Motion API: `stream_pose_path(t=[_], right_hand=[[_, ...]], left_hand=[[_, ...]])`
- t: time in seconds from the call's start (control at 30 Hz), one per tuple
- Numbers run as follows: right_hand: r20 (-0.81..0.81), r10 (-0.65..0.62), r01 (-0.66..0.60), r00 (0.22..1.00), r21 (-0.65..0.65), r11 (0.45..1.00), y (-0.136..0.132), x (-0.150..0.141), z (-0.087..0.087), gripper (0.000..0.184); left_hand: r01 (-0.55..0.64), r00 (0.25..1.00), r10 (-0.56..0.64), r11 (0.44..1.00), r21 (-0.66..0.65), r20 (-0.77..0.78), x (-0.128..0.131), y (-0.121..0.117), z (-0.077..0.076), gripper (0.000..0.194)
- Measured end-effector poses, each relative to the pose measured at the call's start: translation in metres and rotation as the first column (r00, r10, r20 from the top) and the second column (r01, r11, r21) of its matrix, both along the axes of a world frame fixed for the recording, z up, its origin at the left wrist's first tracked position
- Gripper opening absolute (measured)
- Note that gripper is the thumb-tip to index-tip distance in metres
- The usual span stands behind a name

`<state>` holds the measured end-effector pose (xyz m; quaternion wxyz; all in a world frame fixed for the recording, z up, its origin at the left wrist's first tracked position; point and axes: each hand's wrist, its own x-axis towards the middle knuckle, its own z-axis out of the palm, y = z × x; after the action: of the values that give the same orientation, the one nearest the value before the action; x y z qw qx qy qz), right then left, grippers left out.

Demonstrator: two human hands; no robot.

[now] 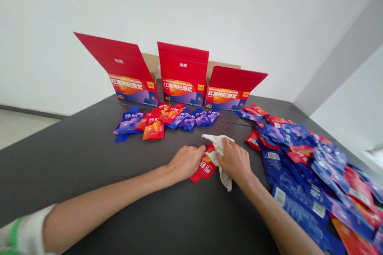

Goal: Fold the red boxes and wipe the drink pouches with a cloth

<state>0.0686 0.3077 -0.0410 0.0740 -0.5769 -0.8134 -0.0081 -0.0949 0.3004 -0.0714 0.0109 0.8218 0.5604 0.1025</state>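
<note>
A red pouch (206,167) with white lettering is held low over the dark table (125,207), near its middle. My left hand (187,161) is closed, pinching the pouch's left edge. A crumpled white cloth (223,147) is bunched in my right hand (236,159), whose fingers are wrapped round it. The cloth presses against the right side of the pouch and covers part of it. Beyond my hands lies a group of red pouches (154,129) and blue pouches (128,123).
Three red printed cartons stand with lids up along the far edge: a left carton (133,89), a middle carton (182,91) and a right carton (226,97). A large heap of blue and red pouches (302,175) spreads over the table's right side. A white wall (191,8) rises behind.
</note>
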Motion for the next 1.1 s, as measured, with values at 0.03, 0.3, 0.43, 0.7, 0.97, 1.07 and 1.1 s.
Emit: stream_pose_path(t=[0.03, 0.3, 0.43, 0.7, 0.97, 1.07, 1.1], right_hand=[[-0.004, 0.062, -0.062, 0.998, -0.003, 0.998, 0.0, -0.0001, 0.0004, 0.022], [0.017, -0.031, 0.031, 0.999, 0.007, 0.999, -0.0001, 0.0004, 0.0004, 0.022], [-0.011, 0.124, -0.124, 0.992, -0.029, 0.992, -0.0044, -0.002, -0.0009, 0.023], [0.021, 0.118, -0.118, 0.993, -0.024, 0.993, 0.0011, -0.0004, -0.0007, 0.023], [0.025, 0.086, -0.085, 0.996, -0.037, 0.996, 0.0019, 0.0008, 0.0004, 0.024], [0.031, 0.036, -0.034, 0.999, -0.05, 0.998, 0.0013, -0.0009, 0.0002, 0.026], [0.048, -0.037, 0.04, 0.998, -0.044, 0.998, 0.002, -0.0011, 0.0005, 0.026]], left_hand=[[0.013, 1.0, -0.013, 1.0, -0.001, -0.02, -0.0004, -0.0004, -0.0004, 0.017], [0.017, 0.995, -0.018, 1.0, -0.005, -0.098, 0.0021, -0.0022, 0.0012, 0.016], [0.065, 0.993, -0.067, 0.998, -0.021, -0.098, 0.0027, -0.0025, 0.0024, 0.011], [0.06, 0.995, -0.061, 0.998, -0.019, -0.084, 0.0035, -0.0034, 0.0036, 0.01], [0.038, 0.994, -0.04, 0.999, -0.015, -0.101, 0.0045, -0.0059, 0.0071, 0.013], [0.054, 0.993, -0.053, 0.999, 0.001, -0.101, 0.0045, -0.0065, 0.008, 0.016], [0.051, 0.993, -0.049, 0.999, 0.014, -0.104, 0.0045, -0.0067, 0.0083, 0.016]])
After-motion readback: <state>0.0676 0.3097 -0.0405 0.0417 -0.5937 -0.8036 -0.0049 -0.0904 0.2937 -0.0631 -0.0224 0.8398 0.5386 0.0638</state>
